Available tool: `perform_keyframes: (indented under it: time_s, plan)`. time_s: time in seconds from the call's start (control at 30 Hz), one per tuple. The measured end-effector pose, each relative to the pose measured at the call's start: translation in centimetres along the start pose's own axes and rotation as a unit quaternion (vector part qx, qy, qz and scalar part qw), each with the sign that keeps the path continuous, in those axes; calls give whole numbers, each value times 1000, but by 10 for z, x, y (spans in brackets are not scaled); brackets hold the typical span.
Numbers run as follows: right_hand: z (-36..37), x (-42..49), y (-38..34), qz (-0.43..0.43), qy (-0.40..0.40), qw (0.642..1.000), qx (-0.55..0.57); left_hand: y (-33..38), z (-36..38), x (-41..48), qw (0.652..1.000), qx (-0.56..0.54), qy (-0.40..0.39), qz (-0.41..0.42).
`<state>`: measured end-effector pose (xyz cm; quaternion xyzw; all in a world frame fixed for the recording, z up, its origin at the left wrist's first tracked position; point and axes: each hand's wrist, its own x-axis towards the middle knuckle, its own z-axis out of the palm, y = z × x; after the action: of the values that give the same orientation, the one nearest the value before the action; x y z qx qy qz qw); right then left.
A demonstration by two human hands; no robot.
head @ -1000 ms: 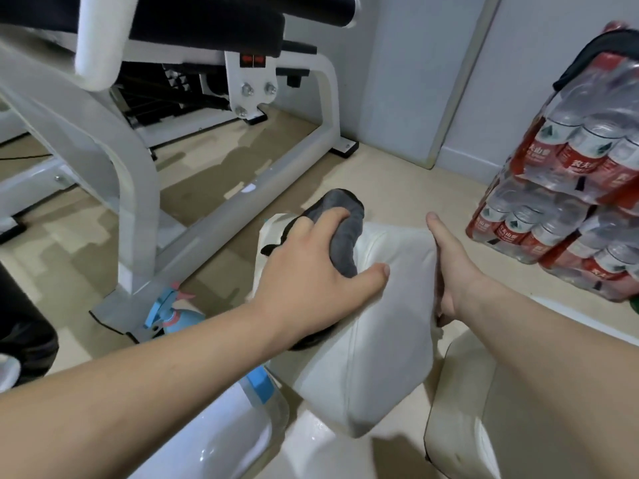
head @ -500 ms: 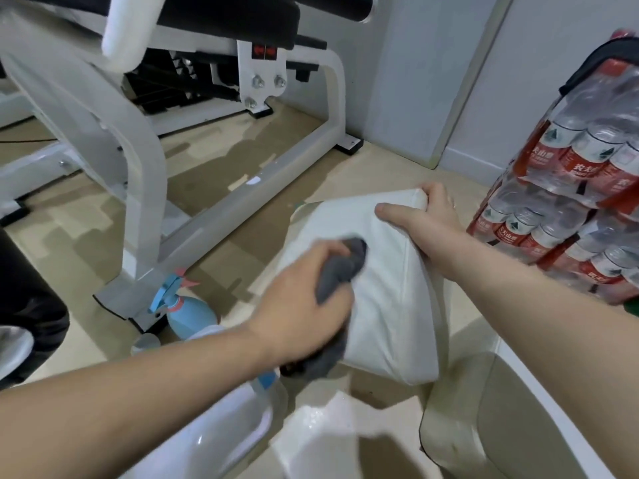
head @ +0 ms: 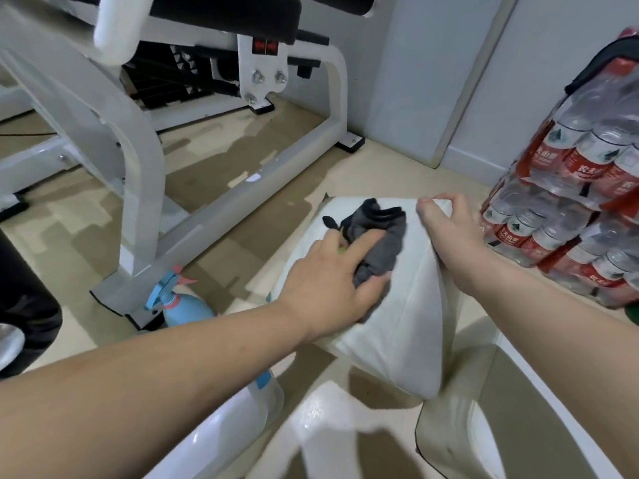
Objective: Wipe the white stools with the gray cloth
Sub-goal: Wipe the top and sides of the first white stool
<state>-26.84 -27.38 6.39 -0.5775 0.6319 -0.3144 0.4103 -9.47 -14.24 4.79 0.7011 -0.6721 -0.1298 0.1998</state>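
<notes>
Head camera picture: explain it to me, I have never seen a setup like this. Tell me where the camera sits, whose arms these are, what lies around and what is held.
There is no machine here. A person wears one wide-angle camera on the head, looking forward and down, so the two bare arms belong to the wearer. The left hand holds a gray cloth against a tilted white stool. The right hand grips the stool's far corner. On the floor a blue spray bottle stands at the left and shrink-wrapped packs of water bottles are stacked at the right. A white exercise-machine frame stands behind.
</notes>
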Motion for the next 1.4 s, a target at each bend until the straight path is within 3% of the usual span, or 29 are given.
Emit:
perform_keyframes:
  time_s: [0.17,0.23,0.27,0.33,0.4,0.5,0.57,0.63,0.7,0.77,0.9,0.97,1.0,1.07,1.13,1.17,1.2,1.27,1.33,1.4]
  plan:
    - [-14,2,11,40,12,999,-5,-47,-4,17,978,26,-70,-192]
    - [-15,2,12,45,18,999,-9,-41,-6,23,961,-8,-59,-268]
    - [-16,2,12,46,17,999,-11,-28,-5,22,962,-30,-38,-268]
    - [-19,1,13,42,8,999,-18,18,-1,9,979,-65,-14,-190]
    - [-23,-1,15,20,3,1000,-18,68,0,-11,996,-81,-36,-23]
    - [-27,-6,18,-15,-13,1000,-14,68,1,-11,986,-14,-64,150]
    - [-29,-10,17,-18,-27,999,-26,32,-3,0,991,42,-44,116]
    - [-28,-13,12,-9,-43,998,-37,-1,-9,12,997,67,-39,-12]
    - [-24,-15,5,-13,-58,997,-43,-16,-12,20,987,37,-12,-157]
    - [-17,-19,-3,-32,-66,996,-60,-4,-13,20,979,-41,29,-200]
    - [-12,-29,-5,-84,-99,988,-82,30,-13,4,995,-86,53,14]
    - [-11,-35,-4,-110,-112,984,-83,11,-21,13,992,-11,72,106]
    - [-10,-37,-4,-120,-113,983,-84,-4,-23,19,990,35,79,109]
    - [-6,-42,-8,-132,-117,981,-83,-35,-30,32,994,67,79,-19]
    - [0,-47,-11,-141,-119,979,-82,-51,-35,40,977,15,64,-204]
    - [2,-49,-12,-148,-119,978,-83,-49,-35,42,968,-15,67,-240]
    - [4,-51,-13,-157,-119,977,-84,-41,-35,43,969,-40,75,-232]
    - [6,-55,-15,-180,-123,971,-103,-9,-39,44,986,-74,88,-119]
    - [3,-60,-14,-203,-145,959,-137,24,-49,42,993,-94,60,29]
    - [-5,-67,-8,-226,-155,951,-146,31,-61,47,989,-105,10,103]
